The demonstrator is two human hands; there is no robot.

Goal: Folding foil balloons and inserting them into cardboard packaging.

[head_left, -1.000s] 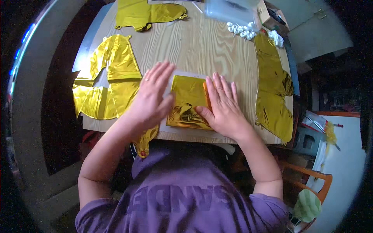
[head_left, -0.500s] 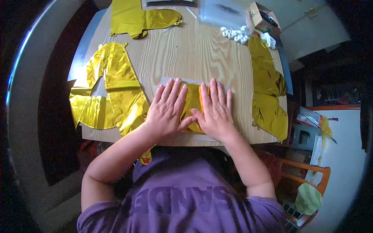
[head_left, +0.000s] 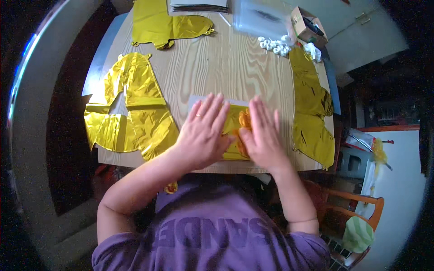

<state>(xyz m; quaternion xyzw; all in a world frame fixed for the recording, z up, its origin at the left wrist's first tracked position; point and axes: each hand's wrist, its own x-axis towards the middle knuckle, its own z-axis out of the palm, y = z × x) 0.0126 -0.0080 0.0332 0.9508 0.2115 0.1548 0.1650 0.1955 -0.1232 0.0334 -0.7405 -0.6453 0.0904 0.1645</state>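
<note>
A flat gold foil piece, folded into a compact shape, lies in front of me near the table's edge, on a pale sheet. Over its left part is my left hand, fingers stretched out, with a ring on one of them. My right hand is tilted at the foil's right side, fingers straight and thumb apart. Between the hands a crumpled orange-gold edge of the foil stands up beside my right thumb. Both hands are slightly blurred, and whether they press the foil is unclear.
Flat gold foil balloons lie on the wooden table: one at left, one at far left, one at right. Small white rolls, clear plastic bags, a cardboard box and a grey stack sit farther back.
Both hands have shifted a little to the right. The right hand has turned from flat onto its side, and the orange-gold edge now stands up crumpled. The view has moved slightly.
</note>
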